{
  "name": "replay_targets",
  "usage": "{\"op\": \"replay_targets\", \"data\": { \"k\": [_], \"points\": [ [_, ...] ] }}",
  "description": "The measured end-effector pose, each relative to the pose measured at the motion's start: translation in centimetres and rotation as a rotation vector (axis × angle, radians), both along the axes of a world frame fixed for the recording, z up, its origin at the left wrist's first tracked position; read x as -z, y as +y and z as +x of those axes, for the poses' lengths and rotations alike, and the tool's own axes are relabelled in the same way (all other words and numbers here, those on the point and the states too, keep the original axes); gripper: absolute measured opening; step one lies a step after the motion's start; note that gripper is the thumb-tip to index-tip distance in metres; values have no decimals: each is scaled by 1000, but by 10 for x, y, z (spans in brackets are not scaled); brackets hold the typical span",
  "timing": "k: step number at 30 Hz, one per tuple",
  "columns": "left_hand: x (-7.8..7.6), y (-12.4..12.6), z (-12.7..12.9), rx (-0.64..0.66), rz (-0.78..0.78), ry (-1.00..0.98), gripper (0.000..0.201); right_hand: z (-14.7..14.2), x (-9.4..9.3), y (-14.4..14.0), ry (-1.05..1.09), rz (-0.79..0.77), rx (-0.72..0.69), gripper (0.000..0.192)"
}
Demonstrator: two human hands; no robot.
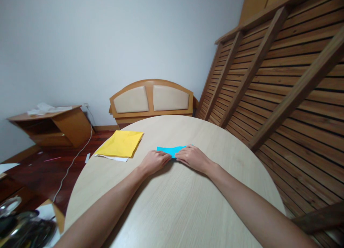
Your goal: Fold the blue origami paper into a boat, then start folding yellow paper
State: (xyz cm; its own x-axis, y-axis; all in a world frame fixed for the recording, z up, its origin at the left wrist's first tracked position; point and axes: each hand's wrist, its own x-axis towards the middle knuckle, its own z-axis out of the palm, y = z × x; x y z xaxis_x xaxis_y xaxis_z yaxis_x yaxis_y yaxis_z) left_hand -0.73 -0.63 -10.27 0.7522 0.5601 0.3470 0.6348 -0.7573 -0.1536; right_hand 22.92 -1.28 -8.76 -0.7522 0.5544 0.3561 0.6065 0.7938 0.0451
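Blue paper [172, 150] flat on table [172, 205], under both hands' fingers [164, 157].

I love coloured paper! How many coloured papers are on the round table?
2: a blue paper under both hands, and a yellow paper near the table's left edge. More may hide beneath it.

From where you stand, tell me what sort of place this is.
Most likely a room in a home, perhaps a bedroom in disarray. A padded wooden headboard leans against the wall, a slatted bed frame stands propped on the right, and both hands press blue paper on a round table beside yellow paper.
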Motion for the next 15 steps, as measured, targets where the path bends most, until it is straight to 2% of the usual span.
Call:
{"op": "replay_targets", "data": {
  "k": [8,15],
  "points": [
    [-3,10,-20,-22,-22,-74,27,19,2,10,72,2,37,20],
    [-4,15,-35,-68,-11,-171,27,29,2,15,50,-32,71,18]
  ]
}}
